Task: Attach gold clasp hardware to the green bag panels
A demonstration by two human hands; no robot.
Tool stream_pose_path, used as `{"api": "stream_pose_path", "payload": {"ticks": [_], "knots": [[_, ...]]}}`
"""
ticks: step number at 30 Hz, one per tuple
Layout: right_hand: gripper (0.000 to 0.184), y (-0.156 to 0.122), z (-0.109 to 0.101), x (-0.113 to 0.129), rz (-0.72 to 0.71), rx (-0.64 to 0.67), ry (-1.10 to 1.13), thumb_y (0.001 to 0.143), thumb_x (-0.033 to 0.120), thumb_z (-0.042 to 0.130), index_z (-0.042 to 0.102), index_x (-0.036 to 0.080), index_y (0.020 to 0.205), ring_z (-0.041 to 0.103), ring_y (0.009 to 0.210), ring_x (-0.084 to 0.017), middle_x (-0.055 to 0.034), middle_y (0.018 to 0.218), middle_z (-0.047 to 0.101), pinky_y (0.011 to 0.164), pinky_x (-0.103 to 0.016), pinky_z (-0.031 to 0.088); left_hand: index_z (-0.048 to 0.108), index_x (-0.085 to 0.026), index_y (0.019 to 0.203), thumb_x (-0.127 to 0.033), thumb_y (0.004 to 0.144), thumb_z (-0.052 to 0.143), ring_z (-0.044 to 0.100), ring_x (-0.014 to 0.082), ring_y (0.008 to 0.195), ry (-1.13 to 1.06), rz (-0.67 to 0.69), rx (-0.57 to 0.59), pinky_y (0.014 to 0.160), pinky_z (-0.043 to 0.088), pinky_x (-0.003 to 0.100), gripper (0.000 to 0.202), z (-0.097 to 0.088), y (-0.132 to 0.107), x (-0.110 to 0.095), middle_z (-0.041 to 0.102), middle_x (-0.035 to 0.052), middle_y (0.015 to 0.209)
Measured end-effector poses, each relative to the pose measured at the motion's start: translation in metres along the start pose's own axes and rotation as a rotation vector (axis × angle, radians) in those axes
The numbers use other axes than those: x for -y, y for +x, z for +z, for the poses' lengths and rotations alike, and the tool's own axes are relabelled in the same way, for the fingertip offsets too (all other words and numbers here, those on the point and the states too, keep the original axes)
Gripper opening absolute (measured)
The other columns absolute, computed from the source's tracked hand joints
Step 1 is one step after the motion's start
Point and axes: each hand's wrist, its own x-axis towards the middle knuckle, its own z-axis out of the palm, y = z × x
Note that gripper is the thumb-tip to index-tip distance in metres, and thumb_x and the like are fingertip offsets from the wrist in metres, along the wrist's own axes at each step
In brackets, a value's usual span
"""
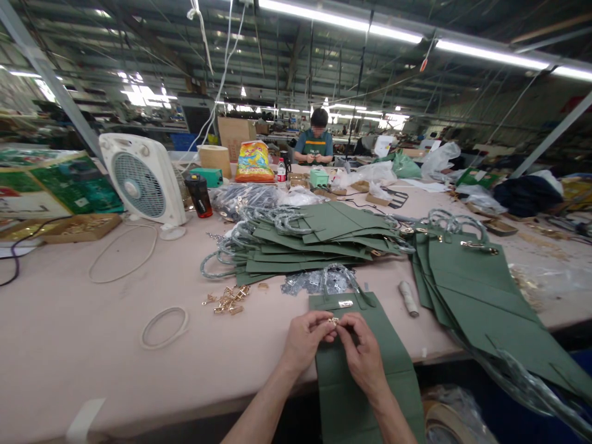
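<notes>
The green panel (338,385) looks matt, smooth and leather-like, its handle (341,267) wrapped in glossy clear plastic, the small fitting (333,320) between the fingers (319,316) shiny gold-toned metal, the fan (157,145) smooth plastic, the bench (92,327) dull-surfaced.

My location: factory workshop | steel-framed roof (161,31) | strip lights (319,15) | my worktable (92,320) | stacked green bag panels (346,219) | aproned co-worker (317,145)

No word or number can be read for certain. On the apron (315,142) of a person (317,134) by the table's (92,333) far edge, a short line of pale capitals is too small to make out. Toward that edge, the cup's (199,196) pale lettering, the bottle's (281,171) red label and the bag's (254,163) print are also illegible.
</notes>
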Motion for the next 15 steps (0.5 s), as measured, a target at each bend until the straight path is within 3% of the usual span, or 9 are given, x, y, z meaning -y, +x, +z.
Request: {"api": "stream_pose_path", "payload": {"ticks": [6, 15], "knots": [[0.009, -0.005, 0.002, 0.0, -0.065, -0.032, -0.036, 0.1, 0.028, 0.059, 0.067, 0.027, 0.097, 0.064, 0.092, -0.023, -0.0058, 0.095, 0.066, 0.086, -0.036, 0.052, 0.078, -0.011, 0.105, -0.052, 0.075, 0.086, 0.075, 0.0201, 0.071, 0.015, 0.004, 0.013, 0.072, 0.064, 0.032, 0.052, -0.001, -0.001, -0.002, 0.079, 0.0102, 0.083], [0.019, 0.005, -0.006, -0.004, 0.084, 0.002, 0.116, 0.099, 0.039, 0.064, 0.077, 0.026, 0.102, 0.067, 0.101, -0.024, -0.0072, 0.103, 0.072, 0.089, -0.034, 0.055, 0.078, -0.014, 0.111, -0.049, 0.083, 0.08, 0.075, 0.0208, 0.075, 0.09, 0.092, 0.018, 0.076, 0.064, 0.034, 0.045, 0.002, -0.004, -0.009, 0.081, 0.0104, 0.094]]}}
